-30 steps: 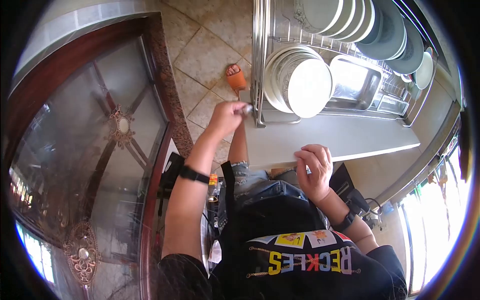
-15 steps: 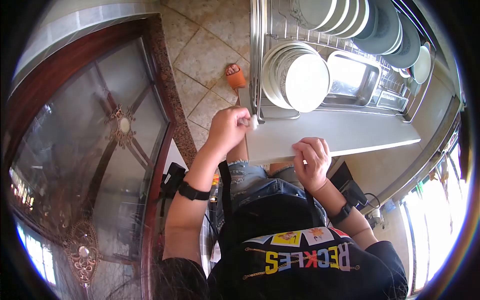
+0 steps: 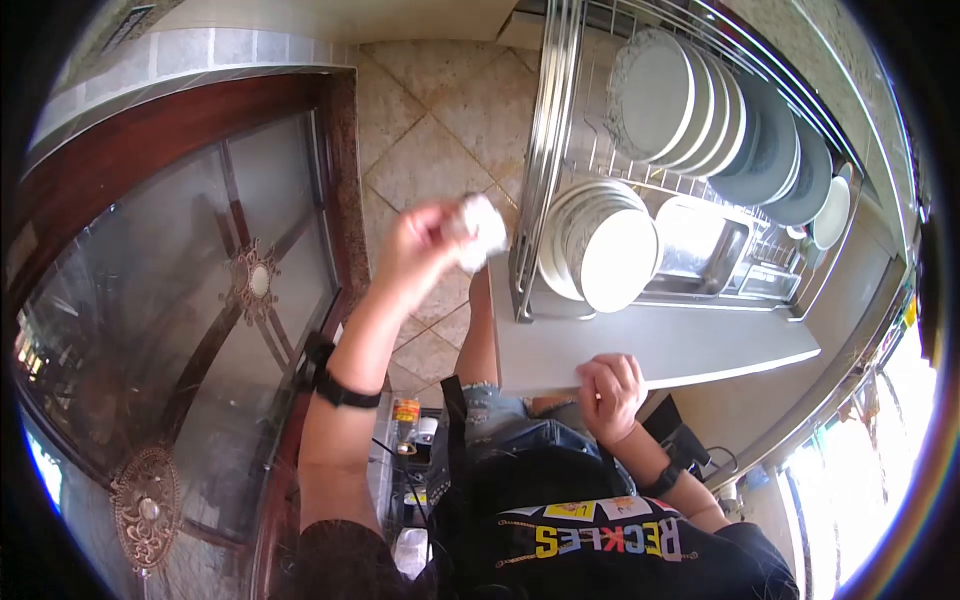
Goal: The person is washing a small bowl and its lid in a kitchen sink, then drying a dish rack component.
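My left hand (image 3: 415, 240) is raised over the tiled floor, left of the pull-out dish rack. Its fingers are closed on a white crumpled cloth (image 3: 480, 232), blurred by motion; it could be cloth or paper. My right hand (image 3: 612, 395) is curled into a loose fist at the near edge of the grey drawer front (image 3: 540, 350), and I see nothing in it. In the wire rack (image 3: 548, 150), a stack of white plates (image 3: 620, 262) lies beside a metal tray (image 3: 690, 238). Behind them, white plates (image 3: 655, 95) and grey plates (image 3: 765, 140) stand on edge.
A dark wooden door with frosted glass (image 3: 180, 330) fills the left side. Bottles (image 3: 406, 412) and other small items sit low beside my left hip. A bright window (image 3: 850, 480) is at the right, and floor tiles (image 3: 440, 130) stretch ahead.
My left hand has swung away from the rack's front corner, bringing more of the white cloth into sight. My right hand stays by the drawer front, its fingers curled tighter. The camera view has shifted.
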A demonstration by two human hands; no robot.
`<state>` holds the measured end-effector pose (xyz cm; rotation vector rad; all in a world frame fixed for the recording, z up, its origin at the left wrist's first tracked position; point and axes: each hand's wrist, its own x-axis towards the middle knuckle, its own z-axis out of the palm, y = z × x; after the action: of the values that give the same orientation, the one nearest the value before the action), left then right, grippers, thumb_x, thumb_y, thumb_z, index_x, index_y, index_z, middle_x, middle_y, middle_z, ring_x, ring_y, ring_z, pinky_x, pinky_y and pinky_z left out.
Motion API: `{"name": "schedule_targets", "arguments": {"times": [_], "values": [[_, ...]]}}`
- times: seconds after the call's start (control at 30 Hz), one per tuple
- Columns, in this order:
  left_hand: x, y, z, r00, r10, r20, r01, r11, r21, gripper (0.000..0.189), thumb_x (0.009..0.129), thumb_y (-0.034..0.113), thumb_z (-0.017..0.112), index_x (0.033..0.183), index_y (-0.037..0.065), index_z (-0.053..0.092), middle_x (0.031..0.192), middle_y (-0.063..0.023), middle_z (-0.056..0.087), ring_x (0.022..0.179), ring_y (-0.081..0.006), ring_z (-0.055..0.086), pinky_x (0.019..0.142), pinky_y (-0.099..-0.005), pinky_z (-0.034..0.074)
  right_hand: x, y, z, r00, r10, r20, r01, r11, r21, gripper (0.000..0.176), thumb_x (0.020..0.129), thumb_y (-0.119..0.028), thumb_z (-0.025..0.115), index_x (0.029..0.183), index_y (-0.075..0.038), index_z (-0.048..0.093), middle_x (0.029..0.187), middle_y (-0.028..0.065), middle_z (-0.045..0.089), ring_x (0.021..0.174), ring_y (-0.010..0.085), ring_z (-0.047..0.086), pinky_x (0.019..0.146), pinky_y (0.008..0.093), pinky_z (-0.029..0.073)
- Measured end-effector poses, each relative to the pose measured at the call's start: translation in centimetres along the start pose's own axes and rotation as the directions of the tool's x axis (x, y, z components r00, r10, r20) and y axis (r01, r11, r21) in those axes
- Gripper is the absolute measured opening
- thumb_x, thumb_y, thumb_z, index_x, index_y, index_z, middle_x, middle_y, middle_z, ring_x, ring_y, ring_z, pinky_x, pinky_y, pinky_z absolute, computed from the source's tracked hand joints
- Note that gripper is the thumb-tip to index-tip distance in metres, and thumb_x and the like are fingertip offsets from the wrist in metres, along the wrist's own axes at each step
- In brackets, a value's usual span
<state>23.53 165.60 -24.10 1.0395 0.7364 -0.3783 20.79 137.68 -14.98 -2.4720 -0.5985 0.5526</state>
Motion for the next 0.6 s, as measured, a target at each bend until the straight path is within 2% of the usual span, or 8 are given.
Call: {"name": "schedule_targets", "arguments": {"times": [0.1, 0.13, 0.23, 0.33, 0.43, 0.53, 0.57, 0.6], "values": [[7.2, -0.2, -1.3, 0.948, 0.254, -0.191, -0.258, 0.966, 0.005, 0.027, 0.076, 0.004, 0.066, 0.1, -0.003, 0.057, 0.094, -0.0081, 0.061, 0.082, -0.0116, 0.058, 0.073, -0.0233, 0.047, 0.4, -0.3, -0.5, 0.999, 0.018, 0.036, -0.019, 0.999, 0.028, 0.015, 0.062, 0.0, 0.06, 0.075, -0.006, 0.06, 0.074, 0.007, 0.055, 0.067, 0.0235, 0.054, 0.06, 0.0324, 0.044], [8.8, 0.4, -0.7, 0.93, 0.258, -0.262, -0.257, 0.966, 0.038, 0.028, 0.077, 0.005, 0.066, 0.102, -0.003, 0.057, 0.094, -0.0078, 0.06, 0.083, -0.0112, 0.058, 0.073, -0.0223, 0.046, 0.6, -0.3, -0.7, 0.998, 0.04, 0.051, -0.043, 0.998, 0.052, 0.015, 0.062, 0.001, 0.061, 0.075, -0.006, 0.06, 0.075, 0.0072, 0.055, 0.068, 0.0238, 0.054, 0.06, 0.0325, 0.044], [13.5, 1.2, 0.8, 0.923, 0.302, -0.24, -0.297, 0.953, 0.056, 0.03, 0.076, 0.006, 0.067, 0.103, -0.003, 0.056, 0.093, -0.0075, 0.06, 0.082, -0.011, 0.057, 0.073, -0.0228, 0.046, 0.9, -0.3, -1.4, 0.996, 0.063, 0.063, -0.07, 0.993, 0.099, 0.017, 0.063, 0.003, 0.061, 0.078, -0.006, 0.059, 0.077, 0.0072, 0.055, 0.068, 0.0242, 0.054, 0.06, 0.0326, 0.044], [18.1, 2.3, 2.9, 0.91, 0.398, -0.116, -0.39, 0.916, 0.093, 0.03, 0.075, 0.005, 0.068, 0.101, -0.004, 0.057, 0.092, -0.0064, 0.06, 0.081, -0.0107, 0.056, 0.073, -0.0233, 0.046, 1.1, 0.0, -1.6, 0.994, 0.086, 0.06, -0.094, 0.986, 0.136, 0.02, 0.063, 0.004, 0.061, 0.08, -0.006, 0.058, 0.078, 0.007, 0.055, 0.069, 0.024, 0.054, 0.06, 0.0323, 0.044], [21.6, 3.3, 5.5, 0.863, 0.471, -0.184, -0.47, 0.881, 0.053, 0.022, 0.075, 0.002, 0.066, 0.096, -0.004, 0.059, 0.086, -0.0044, 0.061, 0.076, -0.01, 0.055, 0.068, -0.0224, 0.044, 0.6, 0.3, -1.2, 0.994, 0.095, 0.052, -0.1, 0.989, 0.106, 0.018, 0.062, 0.001, 0.061, 0.078, -0.007, 0.059, 0.077, 0.006, 0.056, 0.068, 0.0232, 0.055, 0.059, 0.0322, 0.046], [24.5, 3.9, 6.8, 0.855, 0.467, -0.226, -0.456, 0.884, 0.101, 0.02, 0.076, 0.001, 0.065, 0.095, -0.003, 0.059, 0.083, -0.0041, 0.061, 0.073, -0.0099, 0.054, 0.064, -0.0217, 0.042, 0.4, 0.6, -1.0, 0.994, 0.11, 0.02, -0.112, 0.988, 0.11, 0.018, 0.061, 0.0, 0.061, 0.077, -0.007, 0.059, 0.077, 0.0056, 0.056, 0.067, 0.0228, 0.056, 0.059, 0.0318, 0.046], [25.6, 3.9, 6.9, 0.845, 0.457, -0.277, -0.472, 0.881, 0.012, 0.011, 0.074, -0.002, 0.064, 0.085, -0.001, 0.063, 0.072, -0.0035, 0.061, 0.064, -0.0094, 0.053, 0.06, -0.0224, 0.044, 0.3, 0.7, -0.9, 0.994, 0.104, 0.014, -0.105, 0.988, 0.11, 0.019, 0.061, -0.001, 0.062, 0.078, -0.007, 0.06, 0.077, 0.0055, 0.057, 0.068, 0.0227, 0.056, 0.06, 0.0316, 0.047], [26.2, 3.6, 6.6, 0.863, 0.443, -0.245, -0.452, 0.892, 0.02, 0.014, 0.074, -0.002, 0.064, 0.088, 0.0, 0.063, 0.076, -0.0048, 0.062, 0.063, -0.0098, 0.053, 0.06, -0.023, 0.044, 0.1, 0.8, -0.9, 0.994, 0.106, 0.011, -0.106, 0.988, 0.111, 0.02, 0.061, -0.002, 0.062, 0.08, -0.008, 0.061, 0.077, 0.0055, 0.057, 0.068, 0.0225, 0.057, 0.06, 0.0322, 0.047]]}}
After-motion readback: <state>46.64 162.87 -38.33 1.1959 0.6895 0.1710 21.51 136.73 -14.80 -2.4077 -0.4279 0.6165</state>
